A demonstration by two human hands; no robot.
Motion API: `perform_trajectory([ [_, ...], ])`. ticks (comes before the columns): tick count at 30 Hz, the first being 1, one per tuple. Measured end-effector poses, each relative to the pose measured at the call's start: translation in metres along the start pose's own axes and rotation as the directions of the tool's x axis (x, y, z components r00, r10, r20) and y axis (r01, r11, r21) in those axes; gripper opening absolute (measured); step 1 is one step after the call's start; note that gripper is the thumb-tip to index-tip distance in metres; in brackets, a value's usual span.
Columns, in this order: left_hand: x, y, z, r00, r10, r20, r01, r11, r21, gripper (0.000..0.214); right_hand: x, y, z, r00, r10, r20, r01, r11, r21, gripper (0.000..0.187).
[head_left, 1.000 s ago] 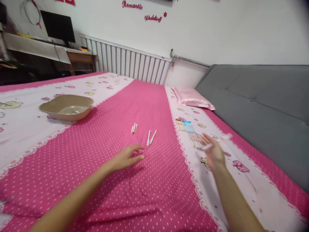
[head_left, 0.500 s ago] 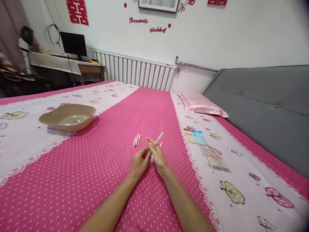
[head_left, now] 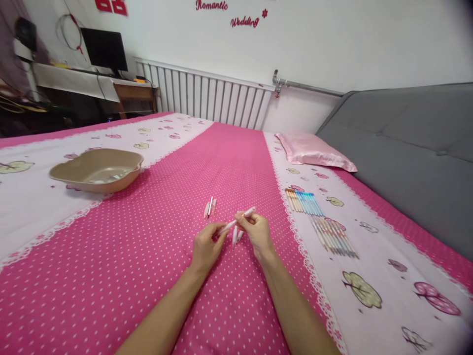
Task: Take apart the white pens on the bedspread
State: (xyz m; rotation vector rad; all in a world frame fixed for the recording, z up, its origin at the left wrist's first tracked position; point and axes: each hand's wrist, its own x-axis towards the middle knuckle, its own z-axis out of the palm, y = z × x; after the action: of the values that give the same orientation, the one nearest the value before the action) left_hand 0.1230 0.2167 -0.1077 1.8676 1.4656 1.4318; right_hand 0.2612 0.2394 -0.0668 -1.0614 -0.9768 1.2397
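Observation:
Both my hands meet over the pink dotted bedspread [head_left: 155, 236] and hold one white pen [head_left: 236, 221] between them. My left hand [head_left: 206, 248] pinches its near end, my right hand [head_left: 256, 232] grips it further along, with the pen's tip sticking out past the fingers. Two more white pens [head_left: 235, 236] lie on the cloth just under my hands. A small pair of pens [head_left: 210, 207] rests a little farther away. To the right, two rows of several coloured pens [head_left: 320, 217] lie side by side on the pale strip of the sheet.
A beige heart-shaped basin [head_left: 96, 170] sits on the bed at the left. A pink pillow [head_left: 314, 154] lies against the grey padded headboard [head_left: 406, 158] at the right. A white radiator [head_left: 207, 98] and a desk with a monitor [head_left: 104, 49] stand beyond the bed.
A second ago my right hand was over the rows of pens with one pen, my left hand lay open. The right hand came to the middle, and both hands now hold that pen.

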Motion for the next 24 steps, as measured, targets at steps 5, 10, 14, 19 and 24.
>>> perform_trajectory([
  [5, -0.0023, 0.0001, 0.0005, 0.999, 0.013, 0.043, -0.013, 1.000, -0.006, 0.025, -0.0019, 0.0032, 0.0022, 0.999, 0.051, -0.019, -0.050, 0.998, 0.038, 0.033],
  [10, 0.0004, 0.0026, 0.0013, 0.988, -0.106, 0.115, 0.121, 0.984, -0.128, 0.030, -0.0026, -0.0021, 0.0016, 0.999, 0.038, -0.013, -0.038, 0.999, 0.027, 0.031],
  [14, 0.0030, 0.0001, 0.0036, 0.904, -0.290, 0.315, 0.408, 0.808, -0.425, 0.045, -0.0026, -0.0051, 0.0002, 0.997, 0.073, 0.030, -0.074, 0.996, 0.040, 0.032],
  [19, 0.0046, 0.0015, 0.0028, 0.866, -0.326, 0.379, 0.493, 0.679, -0.544, 0.045, -0.0004, -0.0035, -0.0015, 0.994, 0.086, 0.072, -0.092, 0.993, 0.075, 0.038],
  [24, 0.0049, 0.0012, 0.0034, 0.943, -0.278, 0.182, 0.332, 0.788, -0.518, 0.037, 0.0015, -0.0012, -0.0025, 0.995, 0.093, 0.041, -0.098, 0.985, 0.144, 0.033],
])
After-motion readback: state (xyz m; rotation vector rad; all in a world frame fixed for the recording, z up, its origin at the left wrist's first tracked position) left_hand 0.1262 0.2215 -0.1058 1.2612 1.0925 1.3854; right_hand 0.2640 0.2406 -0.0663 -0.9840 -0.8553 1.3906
